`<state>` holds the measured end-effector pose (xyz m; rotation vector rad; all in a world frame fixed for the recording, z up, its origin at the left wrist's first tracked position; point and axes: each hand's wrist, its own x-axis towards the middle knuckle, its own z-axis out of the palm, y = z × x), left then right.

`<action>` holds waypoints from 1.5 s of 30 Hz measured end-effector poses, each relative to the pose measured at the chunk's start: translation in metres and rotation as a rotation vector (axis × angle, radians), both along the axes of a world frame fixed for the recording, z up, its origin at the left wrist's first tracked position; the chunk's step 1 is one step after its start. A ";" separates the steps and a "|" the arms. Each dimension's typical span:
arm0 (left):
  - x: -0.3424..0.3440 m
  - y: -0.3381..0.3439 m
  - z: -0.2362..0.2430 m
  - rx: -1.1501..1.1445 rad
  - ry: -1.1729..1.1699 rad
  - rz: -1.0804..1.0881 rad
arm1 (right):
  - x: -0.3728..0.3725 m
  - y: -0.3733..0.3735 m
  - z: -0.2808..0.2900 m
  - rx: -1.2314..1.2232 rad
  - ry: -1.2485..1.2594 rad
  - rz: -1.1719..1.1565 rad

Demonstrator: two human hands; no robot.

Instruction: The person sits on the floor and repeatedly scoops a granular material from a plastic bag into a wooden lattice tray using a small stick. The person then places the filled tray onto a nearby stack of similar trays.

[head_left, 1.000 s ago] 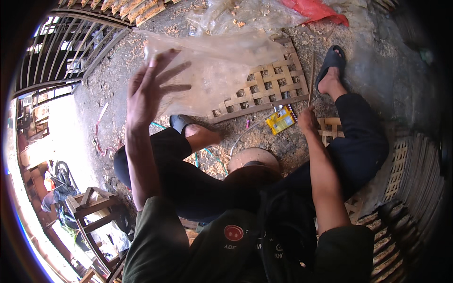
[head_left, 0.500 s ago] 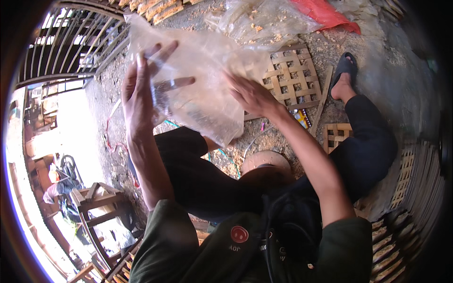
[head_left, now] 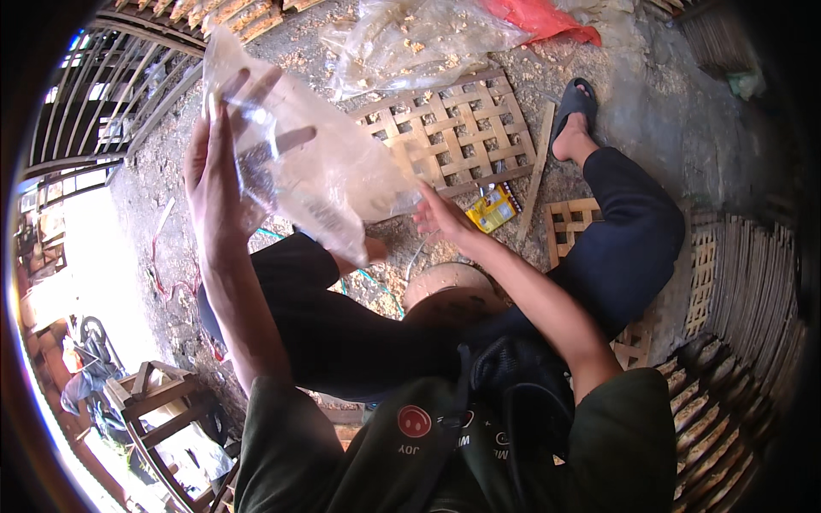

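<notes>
The film [head_left: 329, 162] hangs in the air above the floor [head_left: 167, 175], in front of the seated person, its right part overlapping the near-left end of the big woven panel [head_left: 462, 128]. The left hand [head_left: 214, 175] has its fingers splayed and straight, seen through the film; whether they are inside a bag or only behind a sheet, I cannot tell. The right hand [head_left: 449, 224] has its fingers loosely bent and released, at the film's right edge; whether they touch it is unclear.

To handle the film well, I would spread the left fingers wide so the layers stay apart, and bring the right fingers lightly to the loose edge, smoothing it outward rather than tugging, since film this thin probably creases and clings easily. Keeping it clear of the crumbs on the floor seems wise too.

Counted: one film at the hands, one big panel, one small panel [head_left: 569, 224] by the right knee, one yellow packet [head_left: 492, 208], one stick [head_left: 537, 171], one red sheet [head_left: 556, 19] and one round block [head_left: 453, 280] between the legs. The plastic heap [head_left: 410, 47] overlaps too much to count.
</notes>
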<state>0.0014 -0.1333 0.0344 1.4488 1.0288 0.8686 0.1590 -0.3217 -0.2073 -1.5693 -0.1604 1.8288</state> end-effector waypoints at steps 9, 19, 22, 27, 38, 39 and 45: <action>0.009 -0.014 0.044 -0.042 -0.264 -0.021 | -0.054 0.029 0.001 0.218 1.078 -0.630; -0.159 0.080 0.010 0.612 0.278 0.191 | 0.099 -0.048 -0.155 -0.326 -0.063 -0.437; -0.215 0.101 0.013 0.898 0.549 0.075 | 0.105 -0.053 -0.203 -0.396 -0.165 -0.614; -0.229 0.120 -0.002 0.839 0.570 0.054 | 0.127 -0.053 -0.230 -0.480 -0.165 -0.737; -0.177 0.101 0.009 0.174 0.093 0.384 | 0.161 -0.037 -0.211 -0.414 0.001 -1.064; -0.178 0.099 0.007 0.192 0.125 0.404 | 0.163 -0.035 -0.207 -0.382 -0.029 -1.058; -0.219 0.100 -0.006 0.526 0.460 0.436 | 0.166 -0.024 -0.148 0.065 -0.004 -1.014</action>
